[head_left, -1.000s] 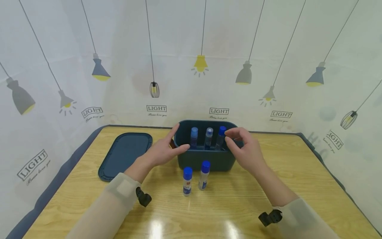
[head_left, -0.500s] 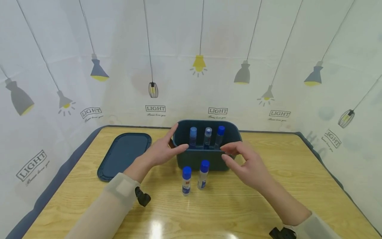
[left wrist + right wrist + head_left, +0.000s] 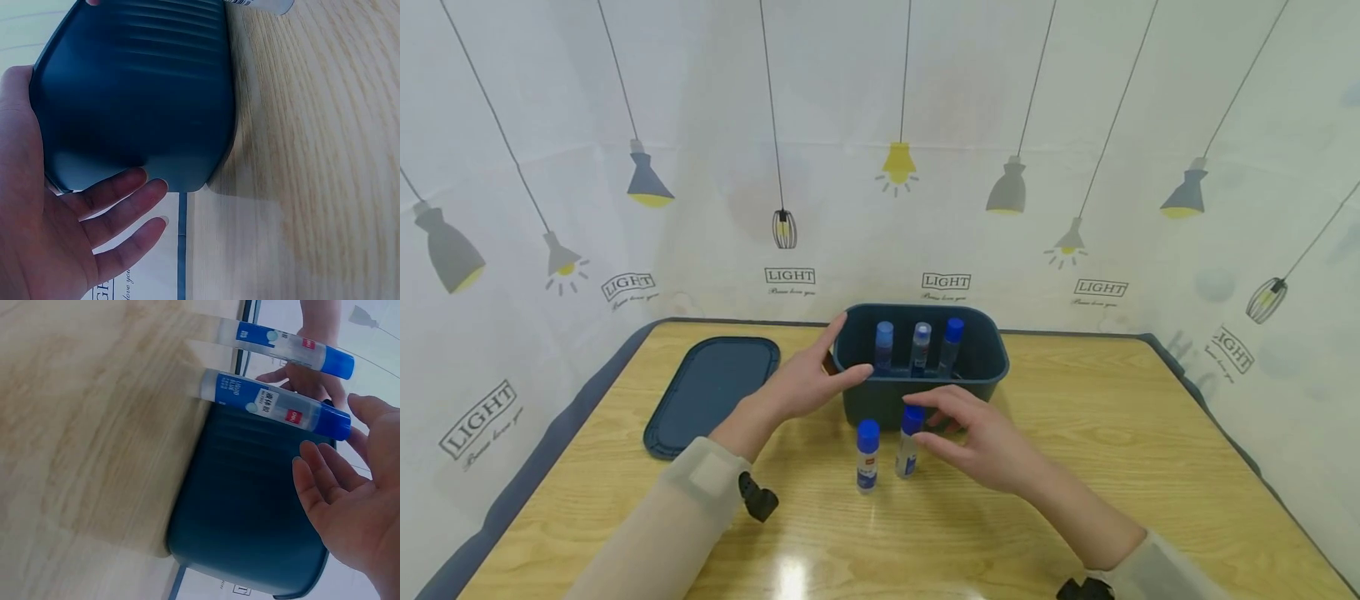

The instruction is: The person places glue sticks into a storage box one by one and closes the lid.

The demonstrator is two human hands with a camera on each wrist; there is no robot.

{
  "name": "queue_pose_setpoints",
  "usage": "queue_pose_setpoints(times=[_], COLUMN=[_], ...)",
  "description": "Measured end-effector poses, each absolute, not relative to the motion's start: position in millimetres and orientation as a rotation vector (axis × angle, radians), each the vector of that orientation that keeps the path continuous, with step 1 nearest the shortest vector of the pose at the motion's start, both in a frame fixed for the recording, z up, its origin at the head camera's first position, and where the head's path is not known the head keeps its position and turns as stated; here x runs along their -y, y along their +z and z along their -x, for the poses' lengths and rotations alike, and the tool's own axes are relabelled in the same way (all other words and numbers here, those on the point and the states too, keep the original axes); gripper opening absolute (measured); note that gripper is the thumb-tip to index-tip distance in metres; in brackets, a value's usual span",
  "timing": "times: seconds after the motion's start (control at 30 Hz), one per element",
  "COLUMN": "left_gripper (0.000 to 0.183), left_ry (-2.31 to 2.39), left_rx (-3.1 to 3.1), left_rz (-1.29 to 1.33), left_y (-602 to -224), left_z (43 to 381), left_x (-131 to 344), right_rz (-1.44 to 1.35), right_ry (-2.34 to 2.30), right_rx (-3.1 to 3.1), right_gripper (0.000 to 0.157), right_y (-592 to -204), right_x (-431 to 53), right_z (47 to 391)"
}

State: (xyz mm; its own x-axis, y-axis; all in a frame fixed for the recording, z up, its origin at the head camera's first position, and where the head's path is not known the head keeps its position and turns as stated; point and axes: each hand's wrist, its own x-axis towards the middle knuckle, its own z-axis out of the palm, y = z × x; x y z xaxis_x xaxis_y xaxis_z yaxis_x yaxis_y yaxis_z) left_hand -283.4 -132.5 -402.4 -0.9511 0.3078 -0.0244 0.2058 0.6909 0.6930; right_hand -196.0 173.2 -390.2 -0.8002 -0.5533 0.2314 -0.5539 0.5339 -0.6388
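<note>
My left hand [image 3: 801, 383] rests spread against the left end of a dark blue bin [image 3: 880, 402], its thumb at the front rim and its index finger toward the back corner. In the left wrist view its other fingers [image 3: 125, 206] lie relaxed by the bin's end wall. A blue-capped bottle of liquid glue [image 3: 244, 394] stands upright in front of the bin. Around its cap come the thumb and index finger of my right hand [image 3: 981, 437], loosely parted. Left of it stands a second glue bottle [image 3: 867, 467]. Several similar bottles, one a lighter-capped bottle [image 3: 883, 337], stand inside the bin.
A flat dark blue lid [image 3: 722, 387] lies on the wooden table [image 3: 1112, 433], left of the bin. Behind the table hangs a pale cloth [image 3: 850, 83] printed with lamps. Black wrist cameras, such as the left camera [image 3: 758, 497], sit on both sleeves.
My right hand has left the blue-capped bottle inside the bin, moving down and left to the front glue bottle's cap. My left hand stays at the bin.
</note>
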Motion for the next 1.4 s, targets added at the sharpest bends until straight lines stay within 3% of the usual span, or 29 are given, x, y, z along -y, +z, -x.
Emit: queue_pose_setpoints(times=[0.93, 1.4], left_gripper=[0.109, 0.109], left_ry=[1.098, 1.089], left_rx=[-2.763, -2.765], left_rz=[-0.42, -0.42], left_y=[-400.9, -400.6], left_z=[282.2, 281.6], left_x=[132.0, 132.0], right_rz=[-0.935, -1.015], right_ry=[1.148, 1.169], right_rx=[2.71, 2.445], right_gripper=[0.043, 0.05], right_y=[-407.4, -374.0], right_x=[-162.5, -167.3], right_z=[199.2, 193.4])
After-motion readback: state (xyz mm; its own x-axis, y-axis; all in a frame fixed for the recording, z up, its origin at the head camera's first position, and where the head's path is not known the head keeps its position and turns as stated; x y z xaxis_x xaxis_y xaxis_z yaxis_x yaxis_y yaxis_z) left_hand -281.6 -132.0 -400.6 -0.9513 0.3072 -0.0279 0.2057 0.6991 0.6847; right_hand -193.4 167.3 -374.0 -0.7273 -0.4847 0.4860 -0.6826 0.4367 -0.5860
